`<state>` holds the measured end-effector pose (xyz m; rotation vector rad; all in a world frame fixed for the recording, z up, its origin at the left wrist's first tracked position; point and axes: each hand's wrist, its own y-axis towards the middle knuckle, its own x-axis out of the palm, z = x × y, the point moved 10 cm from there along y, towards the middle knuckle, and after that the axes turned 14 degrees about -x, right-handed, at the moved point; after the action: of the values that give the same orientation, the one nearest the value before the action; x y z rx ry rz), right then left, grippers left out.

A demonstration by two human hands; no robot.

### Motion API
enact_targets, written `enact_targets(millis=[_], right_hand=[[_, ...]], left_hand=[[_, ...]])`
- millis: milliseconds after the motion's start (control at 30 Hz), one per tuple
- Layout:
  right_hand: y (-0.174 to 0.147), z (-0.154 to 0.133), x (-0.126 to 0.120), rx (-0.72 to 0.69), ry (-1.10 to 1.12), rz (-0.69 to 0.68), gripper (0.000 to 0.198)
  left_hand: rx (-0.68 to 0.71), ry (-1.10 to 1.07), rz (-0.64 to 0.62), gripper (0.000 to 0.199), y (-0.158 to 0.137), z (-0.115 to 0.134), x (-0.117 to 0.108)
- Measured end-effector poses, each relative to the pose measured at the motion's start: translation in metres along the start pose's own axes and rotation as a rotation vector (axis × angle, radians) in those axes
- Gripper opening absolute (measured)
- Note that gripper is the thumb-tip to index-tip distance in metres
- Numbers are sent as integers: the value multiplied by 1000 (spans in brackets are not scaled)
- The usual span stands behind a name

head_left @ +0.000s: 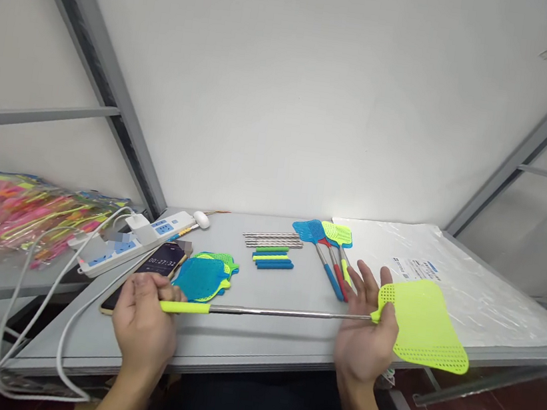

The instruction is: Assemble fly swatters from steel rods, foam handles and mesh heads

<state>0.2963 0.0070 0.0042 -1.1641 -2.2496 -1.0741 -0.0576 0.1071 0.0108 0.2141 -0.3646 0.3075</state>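
A yellow-green fly swatter with an extended metal rod [279, 311] lies level across the space between my hands. My left hand [145, 316] is closed around the end of its yellow grip. At the other end, my right hand [365, 331] holds the neck beside the flat perforated head [432, 323], thumb over it and the other fingers partly spread. Behind the rod, blue and green swatter heads [203, 278] lie stacked near my left hand. Loose metal rods [273, 239] and several coloured grips [272, 257] lie mid-table.
Whole swatters [329, 259] lie behind my right hand. A phone [161, 263] showing a timer and a white power strip [132, 243] with cables are on the left. White plastic sheeting [374, 245] covers the table's right side. Bagged colourful items [14, 218] lie far left.
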Motion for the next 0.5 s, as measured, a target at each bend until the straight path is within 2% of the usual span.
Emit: enact_targets(millis=[100, 233, 333, 400, 500], right_hand=[[-9, 6, 15, 91, 58, -30, 46], [-32, 11, 34, 136, 95, -87, 46], [-54, 23, 47, 230, 124, -147, 47], [-60, 30, 50, 270, 134, -164, 47], [-56, 39, 50, 305, 125, -213, 47]], left_hand=[[-90, 37, -27, 29, -6, -19, 12], [-152, 81, -52, 32, -27, -33, 29], [-229, 165, -174, 35, -50, -43, 52], [-242, 189, -229, 36, -61, -41, 62], [-213, 250, -236, 38, -65, -33, 65]])
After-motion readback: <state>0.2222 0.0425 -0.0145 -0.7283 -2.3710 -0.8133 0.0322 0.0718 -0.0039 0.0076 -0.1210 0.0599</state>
